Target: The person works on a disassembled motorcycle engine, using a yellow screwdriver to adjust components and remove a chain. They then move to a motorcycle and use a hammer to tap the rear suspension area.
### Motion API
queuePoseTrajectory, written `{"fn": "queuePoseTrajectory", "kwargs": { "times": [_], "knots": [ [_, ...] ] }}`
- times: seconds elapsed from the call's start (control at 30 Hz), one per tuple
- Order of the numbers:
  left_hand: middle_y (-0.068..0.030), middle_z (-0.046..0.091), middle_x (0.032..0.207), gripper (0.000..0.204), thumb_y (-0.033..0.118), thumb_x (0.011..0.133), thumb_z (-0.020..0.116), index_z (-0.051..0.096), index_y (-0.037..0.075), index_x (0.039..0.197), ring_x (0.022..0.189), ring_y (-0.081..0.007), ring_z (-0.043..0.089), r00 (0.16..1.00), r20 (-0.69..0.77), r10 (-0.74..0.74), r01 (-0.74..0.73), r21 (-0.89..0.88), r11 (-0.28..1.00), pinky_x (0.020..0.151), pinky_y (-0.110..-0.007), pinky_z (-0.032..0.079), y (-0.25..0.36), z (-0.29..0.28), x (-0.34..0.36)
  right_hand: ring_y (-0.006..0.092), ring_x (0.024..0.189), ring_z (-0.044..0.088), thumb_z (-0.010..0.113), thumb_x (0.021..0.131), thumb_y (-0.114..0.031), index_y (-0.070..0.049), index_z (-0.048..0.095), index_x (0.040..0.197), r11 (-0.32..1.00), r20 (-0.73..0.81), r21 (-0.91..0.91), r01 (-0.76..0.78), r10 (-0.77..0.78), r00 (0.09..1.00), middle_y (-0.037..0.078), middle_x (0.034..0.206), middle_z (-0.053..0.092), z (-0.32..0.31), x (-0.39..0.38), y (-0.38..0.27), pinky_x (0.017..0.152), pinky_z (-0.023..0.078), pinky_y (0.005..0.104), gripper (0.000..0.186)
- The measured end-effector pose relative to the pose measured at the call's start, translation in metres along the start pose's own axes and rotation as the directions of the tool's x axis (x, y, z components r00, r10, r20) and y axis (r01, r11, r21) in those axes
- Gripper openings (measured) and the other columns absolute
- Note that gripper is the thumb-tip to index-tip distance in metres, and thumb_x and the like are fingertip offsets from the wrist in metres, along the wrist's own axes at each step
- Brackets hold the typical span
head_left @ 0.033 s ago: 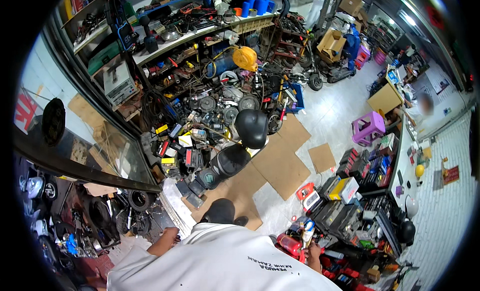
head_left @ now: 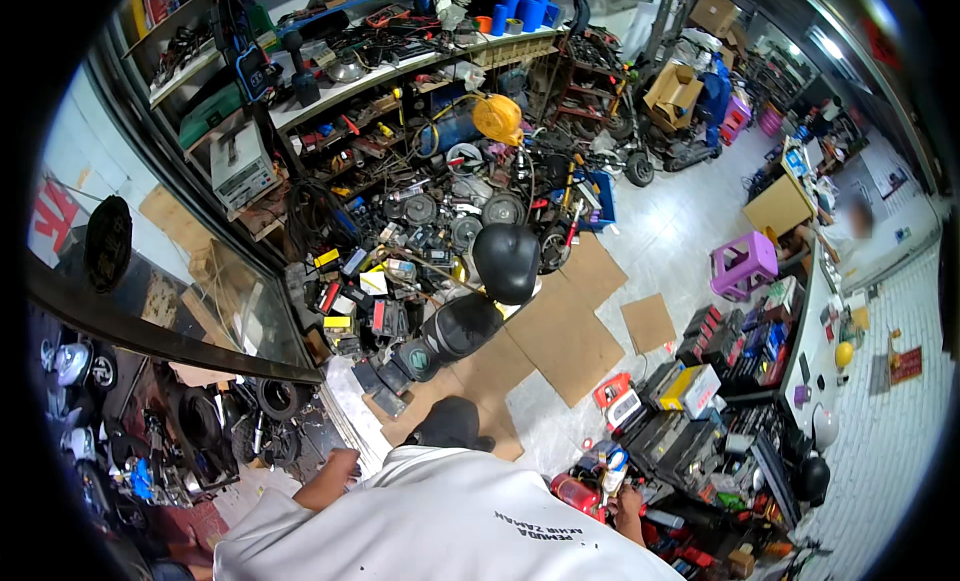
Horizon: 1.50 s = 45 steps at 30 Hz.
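pale floor (head_left: 650, 221) stretches beyond the person (head_left: 420, 516), whose right hand (head_left: 629, 501), its grip too small to read, is just beside a red cylinder (head_left: 576, 493) and a white-and-blue item (head_left: 614, 475) at near right. the left hand (head_left: 344, 465), near left, shows nothing held; clenched or released, i cannot tell. a stray arm sweep could topple the crowded cylinder toward dark boxes (head_left: 660, 449) farther right.

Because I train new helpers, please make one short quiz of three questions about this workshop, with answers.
1. True or false: the right hand is nearer to the red cylinder than the left hand is.
2. The plastic stool is: a) green, b) purple, c) orange.
3. Fill in: the flat brown cardboard lies on the ____.

Key: 1. True. 2. b. 3. Floor.
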<state>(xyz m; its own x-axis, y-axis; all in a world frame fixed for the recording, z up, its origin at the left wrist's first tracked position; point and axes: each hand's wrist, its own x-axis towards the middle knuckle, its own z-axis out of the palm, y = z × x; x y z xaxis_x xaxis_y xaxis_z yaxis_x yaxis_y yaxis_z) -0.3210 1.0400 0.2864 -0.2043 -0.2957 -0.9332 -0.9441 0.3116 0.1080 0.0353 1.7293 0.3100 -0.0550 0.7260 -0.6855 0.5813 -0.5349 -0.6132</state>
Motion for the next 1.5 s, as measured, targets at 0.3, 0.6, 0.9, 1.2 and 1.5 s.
{"fn": "queuePoseTrajectory", "kwargs": {
  "times": [0.3, 0.6, 0.9, 1.2, 1.5],
  "knots": [
    [-0.0117, 0.071, 0.084, 0.025, 0.027, 0.091, 0.067, 0.072, 0.004, 0.097, 0.069, -0.0273, 0.072, 0.966, -0.151, 0.208, -0.218, -0.055, 0.974, 0.052, -0.049, 0.055, 0.224, 0.082, 0.012, 0.0286, 0.056, 0.061, 0.059, 0.102, -0.029, -0.012, 0.055, 0.106, 0.959, 0.262, -0.217, -0.183, 0.238, 0.935, 0.009, 0.079, 0.062, 0.079, 0.052, -0.154, 0.042, 0.044, 0.0444, 0.018],
    [-0.0245, 0.065, 0.136, 0.051, 0.036, 0.088, 0.06, 0.07, 0.003, 0.126, 0.127, -0.0401, 0.062, 0.74, -0.317, 0.593, -0.407, 0.492, 0.77, 0.108, -0.048, 0.049, 0.625, 0.122, -0.068, 0.0397, 0.083, 0.065, 0.053, 0.102, -0.042, -0.018, 0.054, 0.131, 0.932, 0.208, -0.364, -0.011, 0.093, 0.974, 0.009, 0.108, 0.062, 0.098, 0.143, -0.335, 0.068, 0.051, 0.0613, 0.037],
    [-0.0148, 0.057, 0.136, 0.053, 0.024, 0.085, 0.068, 0.058, 0.002, 0.133, 0.129, -0.0332, 0.053, -0.047, -0.275, 0.96, -0.364, 0.9, 0.24, 0.107, -0.048, 0.045, 0.96, 0.05, -0.173, 0.043, 0.095, 0.066, 0.047, 0.101, -0.048, -0.016, 0.058, 0.133, 0.844, 0.423, -0.534, 0.059, 0.206, 0.883, 0.012, 0.113, 0.067, 0.208, 0.363, -0.539, 0.071, 0.051, 0.062, 0.047],
    [-0.0213, 0.06, 0.142, 0.041, 0.019, 0.093, 0.067, 0.067, -0.004, 0.127, 0.129, -0.0367, 0.057, 0.374, -0.383, 0.845, 0.197, 0.923, 0.331, 0.096, -0.041, 0.056, 1.19, -0.012, -0.083, 0.0412, 0.088, 0.068, 0.063, 0.096, -0.044, -0.01, 0.071, 0.102, -0.054, 0.944, -0.187, 0.981, -0.286, 0.165, 0.022, 0.095, 0.069, 0.737, 0.394, -0.725, 0.074, 0.056, 0.0527, 0.035],
    [-0.0148, 0.052, 0.116, 0.058, 0.045, 0.081, 0.082, 0.058, 0.006, 0.116, 0.11, -0.0356, 0.053, -0.193, -0.194, 0.962, 0.229, 0.944, 0.236, 0.089, -0.053, 0.049, 1.169, -0.02, -0.04, 0.0444, 0.132, 0.054, 0.052, 0.102, -0.049, -0.002, 0.055, 0.144, -0.242, 0.993, 0.011, 0.97, 0.117, 0.018, 0.024, 0.144, 0.058, 1.222, 0.213, -0.803, 0.115, 0.043, 0.0478, 0.063]
  ]
}}
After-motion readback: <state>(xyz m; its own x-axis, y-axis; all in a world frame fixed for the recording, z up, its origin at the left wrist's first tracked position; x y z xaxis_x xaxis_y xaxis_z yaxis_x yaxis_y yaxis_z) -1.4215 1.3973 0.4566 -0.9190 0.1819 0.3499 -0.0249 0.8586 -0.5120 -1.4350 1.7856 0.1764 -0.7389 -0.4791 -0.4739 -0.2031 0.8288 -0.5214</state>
